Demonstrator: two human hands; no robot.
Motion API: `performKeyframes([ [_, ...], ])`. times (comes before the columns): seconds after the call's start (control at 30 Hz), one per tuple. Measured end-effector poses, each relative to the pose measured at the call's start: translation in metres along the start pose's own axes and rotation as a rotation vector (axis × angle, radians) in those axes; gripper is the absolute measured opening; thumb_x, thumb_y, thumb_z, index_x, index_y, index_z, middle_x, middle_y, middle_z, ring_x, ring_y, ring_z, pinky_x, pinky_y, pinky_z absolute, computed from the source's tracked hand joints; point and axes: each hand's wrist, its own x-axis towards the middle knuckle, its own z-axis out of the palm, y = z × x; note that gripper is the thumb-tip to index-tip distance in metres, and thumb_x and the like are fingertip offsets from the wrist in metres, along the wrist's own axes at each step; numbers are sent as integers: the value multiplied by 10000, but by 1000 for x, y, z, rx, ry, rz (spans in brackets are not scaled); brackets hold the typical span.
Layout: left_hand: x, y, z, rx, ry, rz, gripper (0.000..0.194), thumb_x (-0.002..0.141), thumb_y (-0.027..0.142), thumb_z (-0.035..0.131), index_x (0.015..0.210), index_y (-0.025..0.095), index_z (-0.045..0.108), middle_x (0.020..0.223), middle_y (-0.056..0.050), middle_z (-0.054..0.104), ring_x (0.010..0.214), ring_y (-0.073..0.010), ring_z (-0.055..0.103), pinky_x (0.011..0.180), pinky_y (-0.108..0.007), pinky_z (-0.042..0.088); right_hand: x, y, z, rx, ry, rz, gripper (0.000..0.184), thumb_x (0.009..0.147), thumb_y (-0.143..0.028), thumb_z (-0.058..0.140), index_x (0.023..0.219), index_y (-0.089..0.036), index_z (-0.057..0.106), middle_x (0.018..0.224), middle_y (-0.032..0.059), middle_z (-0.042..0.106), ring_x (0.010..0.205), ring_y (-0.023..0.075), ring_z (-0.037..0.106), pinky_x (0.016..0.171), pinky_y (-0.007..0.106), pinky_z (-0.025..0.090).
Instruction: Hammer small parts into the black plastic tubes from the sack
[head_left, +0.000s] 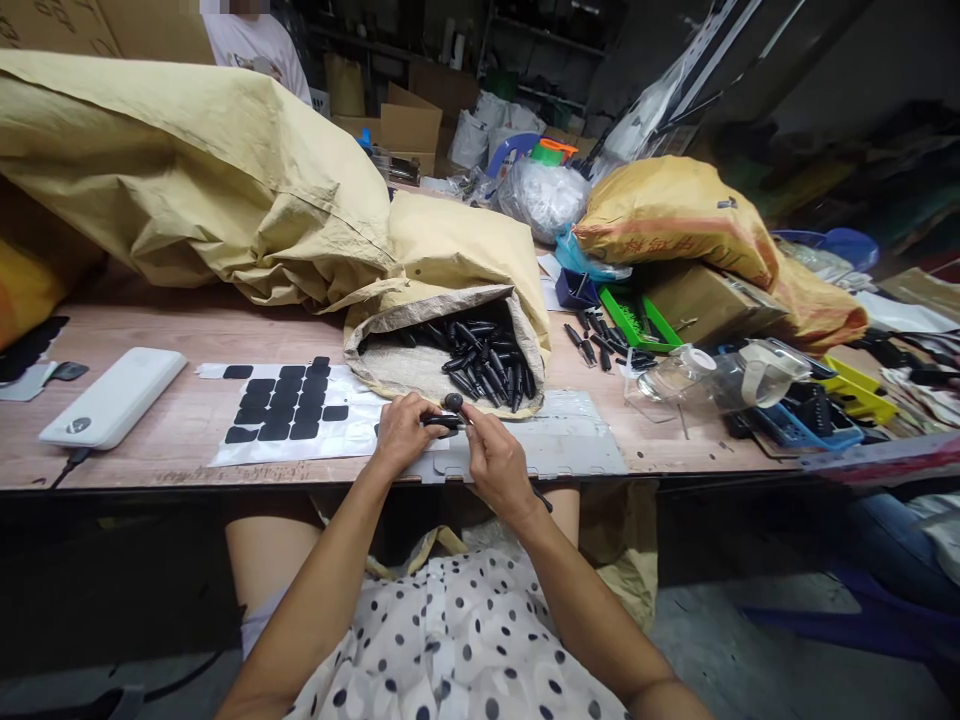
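Near the front edge of the table (182, 420), the black piece (442, 421) sits between your hands, its long axis roughly along that edge. Your left hand (405, 432) pinches it; your right hand (497, 458), grip unclear, meets its right end.

Front: my white, black-dotted cloth garment (466, 645)
Wrist: thin dark band (541, 498), beyond the garment
Thigh: pale-lavender cloth (259, 622), left of it

Just off the view's centre toward seven o'clock, shows a glossy black elongated piece (442, 421), partly covered, held lengthwise roughly nine to three o'clock. Just beside, at one o'clock, shows a small round dark knob (454, 402); cannot tell whether joined.
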Motion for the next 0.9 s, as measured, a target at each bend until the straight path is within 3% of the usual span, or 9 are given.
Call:
performKeyframes([
  [0.27, -2, -1, -2, -25, 10, 13, 133, 764, 225, 759, 876, 263, 696, 960, -2, 700, 1012, -248, 601, 916, -379, 436, 7, 36, 9, -238, 44, 53, 418, 970, -170, 448, 1278, -273, 712, 929, 74, 676, 916, 229, 603, 821, 318, 527],
  [0.67, -8, -1, -12, 0, -35, 65, 138, 681, 220, 753, 756, 244, 639, 818, 8, 672, 880, -233, 595, 856, -376, 457, -4, 32, 23, -443, 8, -22, 397, 969, -171, 484, 1294, -265, 692, 920, 89, 620, 855, 237, 513, 722, 315, 428],
  [0.77, -23, 4, -33, -82, -150, 79, 102, 698, 253, 717, 752, 242, 631, 766, 21, 657, 767, -196, 584, 746, -325, 472, -3, 31, 23, -455, 9, -28, 407, 958, -154, 485, 1289, -267, 694, 915, 89, 620, 863, 241, 516, 721, 318, 426],
  [0.9, -59, 7, -60, -326, -560, -59, 163, 770, 401, 648, 833, 251, 659, 673, 48, 621, 604, -152, 555, 589, -263, 455, -2, 27, 23, -469, 30, -34, 409, 946, -128, 490, 1266, -262, 705, 893, 89, 624, 841, 240, 514, 705, 321, 417],
])
